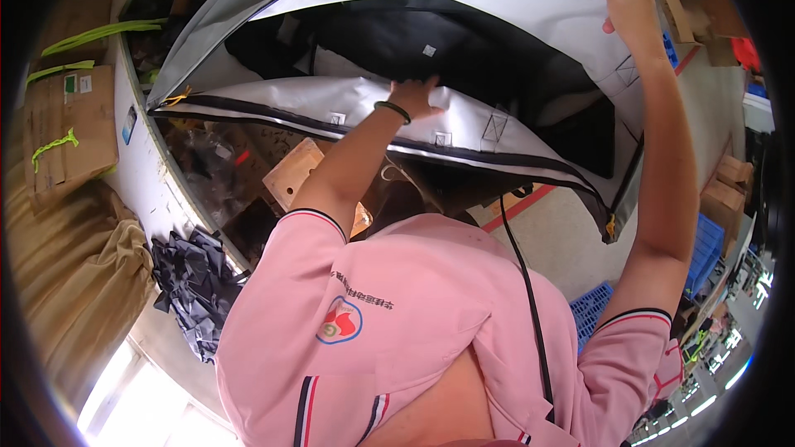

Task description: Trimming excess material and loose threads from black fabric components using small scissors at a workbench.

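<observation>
A large silver-lined zip bag (513,29) gapes wide in front of me, with a grey outside, dark edging and a black inner floor. At its upper right rim my right hand (631,8) is closed around the dark edge and holds it up. My left hand (416,98) reaches over the near side, fingers spread against the silver lining, with a dark band around the wrist. Stitched square patches dot the lining. Orange pull cords (611,225) hang at the bag's near corners. My left fingertips are partly lost against the dark interior.
Cardboard boxes (70,128) with yellow-green straps stand at the left. Beside them lies a crumpled black faceted bundle (192,294). Under the bag, a wooden piece (291,174) and clear plastic show. Blue crates (702,252) and more cartons line the right.
</observation>
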The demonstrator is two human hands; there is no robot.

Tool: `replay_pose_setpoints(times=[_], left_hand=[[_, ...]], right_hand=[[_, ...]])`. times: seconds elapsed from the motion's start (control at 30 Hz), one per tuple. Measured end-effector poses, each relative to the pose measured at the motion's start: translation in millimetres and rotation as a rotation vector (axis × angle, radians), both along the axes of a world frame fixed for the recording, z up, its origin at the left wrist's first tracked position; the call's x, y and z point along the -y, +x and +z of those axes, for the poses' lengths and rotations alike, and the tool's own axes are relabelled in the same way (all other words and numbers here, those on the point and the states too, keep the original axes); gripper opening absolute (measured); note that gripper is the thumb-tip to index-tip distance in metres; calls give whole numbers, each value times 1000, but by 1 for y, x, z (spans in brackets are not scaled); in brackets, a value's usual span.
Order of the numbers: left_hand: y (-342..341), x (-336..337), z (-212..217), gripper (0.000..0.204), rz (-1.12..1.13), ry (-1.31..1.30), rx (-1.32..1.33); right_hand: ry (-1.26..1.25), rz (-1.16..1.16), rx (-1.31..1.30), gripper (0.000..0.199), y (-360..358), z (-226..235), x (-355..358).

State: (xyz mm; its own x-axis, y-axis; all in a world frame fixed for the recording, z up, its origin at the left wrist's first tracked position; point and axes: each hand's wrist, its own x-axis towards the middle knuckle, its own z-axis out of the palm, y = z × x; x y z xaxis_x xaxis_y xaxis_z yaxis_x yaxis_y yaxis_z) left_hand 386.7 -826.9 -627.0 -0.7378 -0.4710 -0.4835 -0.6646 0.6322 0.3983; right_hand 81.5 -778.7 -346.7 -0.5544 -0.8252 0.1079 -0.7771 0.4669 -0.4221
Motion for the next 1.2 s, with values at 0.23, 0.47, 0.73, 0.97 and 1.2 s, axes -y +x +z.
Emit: replay_pose_setpoints(times=[0.23, 0.47, 0.73, 0.97, 1.2], left_hand=[[81, -67, 10, 25, -265, 133, -161], [104, -116, 6, 17, -422, 100, -5], [107, -120, 7, 15, -360, 110, 1], [114, -133, -1, 44, -440, 90, 35], [105, -142, 14, 54, -562, 113, 156]], right_hand=[[32, 10, -11, 26, -16, -42, 6], [-39, -50, 199, 24, 32, -14, 14], [-71, -39, 248, 22, 47, -18, 9], [-43, -22, 219, 20, 57, -10, -2], [-72, -8, 261, 17, 56, -20, -6]])
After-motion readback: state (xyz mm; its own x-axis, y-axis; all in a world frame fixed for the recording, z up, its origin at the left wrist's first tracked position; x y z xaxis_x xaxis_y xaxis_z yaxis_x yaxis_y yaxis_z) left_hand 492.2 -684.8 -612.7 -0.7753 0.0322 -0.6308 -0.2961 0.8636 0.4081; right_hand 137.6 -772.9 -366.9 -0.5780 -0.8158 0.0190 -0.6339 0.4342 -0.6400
